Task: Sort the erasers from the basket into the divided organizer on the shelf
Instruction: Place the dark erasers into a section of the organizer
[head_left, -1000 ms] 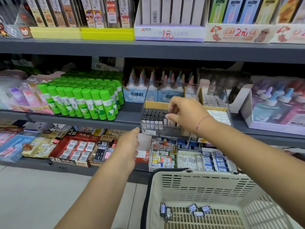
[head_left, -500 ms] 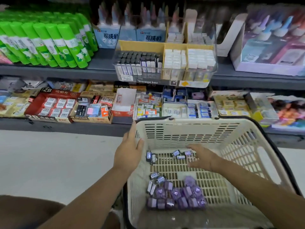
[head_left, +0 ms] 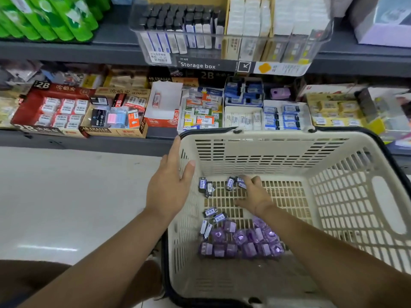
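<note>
A: Head view: where are my hands?
B: Your left hand (head_left: pixel 169 187) lies on the basket (head_left: pixel 266 135) rim, fingers straight. Your right hand (head_left: pixel 255 194) is inside, fingers bent over a dark eraser (head_left: pixel 241 182); I cannot tell if they pinch it.
A: And the rest?
B: Other dark erasers (head_left: pixel 209 188) and purple erasers (head_left: pixel 240 241) lie on the basket floor. The organizer (head_left: pixel 222 50) sits on the shelf (head_left: pixel 66 50) above.

The basket (head_left: pixel 289 161) is cream, its walls and floor patterned with rows of slots, and its rim is black. In it, the small erasers (head_left: pixel 210 212) are black with blue-and-white sleeves, and the wrapped erasers (head_left: pixel 240 243) are glossy purple. The organizer (head_left: pixel 320 41) is clear, with black-topped erasers (head_left: pixel 175 21) beside white erasers (head_left: pixel 251 16) between yellow dividers. The shelf (head_left: pixel 66 50) is dark grey and the glue sticks (head_left: pixel 55 16) are green.
</note>
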A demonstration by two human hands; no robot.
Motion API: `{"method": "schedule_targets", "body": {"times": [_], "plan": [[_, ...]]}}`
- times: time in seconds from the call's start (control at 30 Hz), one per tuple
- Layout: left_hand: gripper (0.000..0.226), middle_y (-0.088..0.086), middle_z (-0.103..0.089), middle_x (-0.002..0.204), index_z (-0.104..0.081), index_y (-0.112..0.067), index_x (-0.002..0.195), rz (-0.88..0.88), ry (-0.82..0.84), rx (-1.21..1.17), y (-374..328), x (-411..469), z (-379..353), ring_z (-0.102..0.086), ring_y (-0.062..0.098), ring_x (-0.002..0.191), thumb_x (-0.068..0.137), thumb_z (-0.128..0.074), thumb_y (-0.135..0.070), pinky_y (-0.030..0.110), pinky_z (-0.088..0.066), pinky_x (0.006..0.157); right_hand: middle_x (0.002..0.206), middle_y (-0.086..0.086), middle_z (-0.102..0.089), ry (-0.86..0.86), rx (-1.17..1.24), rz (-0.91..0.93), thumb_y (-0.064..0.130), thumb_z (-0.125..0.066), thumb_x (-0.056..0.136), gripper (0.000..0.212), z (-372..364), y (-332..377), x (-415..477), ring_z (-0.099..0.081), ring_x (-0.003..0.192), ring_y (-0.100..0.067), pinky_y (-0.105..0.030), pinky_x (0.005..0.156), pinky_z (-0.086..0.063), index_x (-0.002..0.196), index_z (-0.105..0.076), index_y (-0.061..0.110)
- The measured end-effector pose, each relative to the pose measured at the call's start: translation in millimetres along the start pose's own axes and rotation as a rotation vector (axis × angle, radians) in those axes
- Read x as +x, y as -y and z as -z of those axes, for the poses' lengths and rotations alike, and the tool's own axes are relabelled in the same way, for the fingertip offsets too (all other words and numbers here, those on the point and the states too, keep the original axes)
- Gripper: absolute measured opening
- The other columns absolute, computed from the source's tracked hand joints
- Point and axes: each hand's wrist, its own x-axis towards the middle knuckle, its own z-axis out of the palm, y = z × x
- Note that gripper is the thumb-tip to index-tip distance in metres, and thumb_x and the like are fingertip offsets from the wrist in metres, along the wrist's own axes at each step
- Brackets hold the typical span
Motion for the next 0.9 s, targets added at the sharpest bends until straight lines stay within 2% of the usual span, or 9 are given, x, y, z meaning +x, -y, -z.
{"method": "schedule_targets", "body": {"times": [0.1,0.2,0.33,0.43,0.53,0.67,0.83,0.9], "plan": [[0.061,-0.011,-0.028,0.155,-0.006,-0.039,0.151,0.002,0.007,-0.010,0,0,-1,-0.037,0.011,0.135,0.100,-0.039,-0.042,0.020,-0.029,0.093,0.136,-0.008,-0.028,-0.029,0.045,0.017,0.035,-0.076,0.077,0.081,-8,8,7,-0.057,0.106,-0.028,-0.033,0.099,-0.046,0.142,-0.029,0.029],[0.061,-0.013,-0.026,0.155,-0.006,-0.039,0.151,0.010,0.013,-0.017,2,1,-2,-0.037,0.010,0.135,0.099,-0.039,-0.043,0.017,-0.025,0.090,0.141,-0.007,-0.025,-0.046,0.076,0.020,0.038,-0.077,0.076,0.076,-11,21,10,-0.056,0.109,-0.028,-0.030,0.094,-0.049,0.139,-0.034,0.030],[0.061,-0.012,-0.028,0.155,-0.006,-0.040,0.151,0.025,0.022,-0.025,3,2,-2,-0.039,0.011,0.133,0.099,-0.038,-0.045,0.018,-0.027,0.089,0.138,-0.006,-0.021,0.037,0.245,0.002,0.042,-0.079,0.073,0.086,-27,46,11,-0.049,0.119,-0.028,-0.026,0.102,-0.038,0.142,-0.030,0.026],[0.061,-0.012,-0.029,0.154,-0.004,-0.043,0.150,0.034,0.025,-0.020,2,2,-2,-0.040,0.011,0.132,0.099,-0.038,-0.046,0.018,-0.027,0.088,0.130,-0.006,-0.023,0.035,0.299,-0.031,0.043,-0.080,0.071,0.090,-40,60,11,-0.049,0.108,-0.024,-0.023,0.095,-0.041,0.142,-0.027,0.027],[0.061,-0.013,-0.029,0.154,-0.004,-0.043,0.150,0.044,0.029,-0.020,2,2,-2,-0.039,0.011,0.132,0.099,-0.038,-0.046,0.018,-0.027,0.087,0.128,-0.005,-0.021,0.012,0.240,-0.011,0.040,-0.080,0.071,0.088,-47,69,14,-0.048,0.095,-0.019,-0.025,0.092,-0.044,0.141,-0.028,0.028],[0.061,-0.013,-0.030,0.153,-0.005,-0.043,0.150,0.056,0.036,-0.033,2,2,-2,-0.038,0.010,0.134,0.099,-0.038,-0.046,0.016,-0.026,0.088,0.133,-0.006,-0.019,0.034,0.159,0.007,0.040,-0.081,0.070,0.086,-48,75,18,-0.056,0.105,-0.028,-0.031,0.093,-0.048,0.139,-0.030,0.032],[0.061,-0.012,-0.032,0.153,-0.005,-0.043,0.150,0.044,0.037,-0.037,2,2,-1,-0.040,0.013,0.133,0.099,-0.039,-0.044,0.020,-0.031,0.091,0.134,-0.010,-0.024,0.080,-0.003,0.098,0.031,-0.079,0.073,0.071,-37,69,22,-0.060,0.094,-0.030,-0.036,0.088,-0.053,0.130,-0.036,0.031],[0.061,-0.011,-0.033,0.152,-0.005,-0.044,0.150,0.041,0.037,-0.039,2,2,-1,-0.041,0.013,0.132,0.100,-0.039,-0.044,0.023,-0.034,0.095,0.137,-0.010,-0.022,0.100,-0.052,0.109,0.030,-0.078,0.073,0.077,-36,68,24,-0.060,0.094,-0.030,-0.038,0.087,-0.054,0.134,-0.032,0.032]]}}
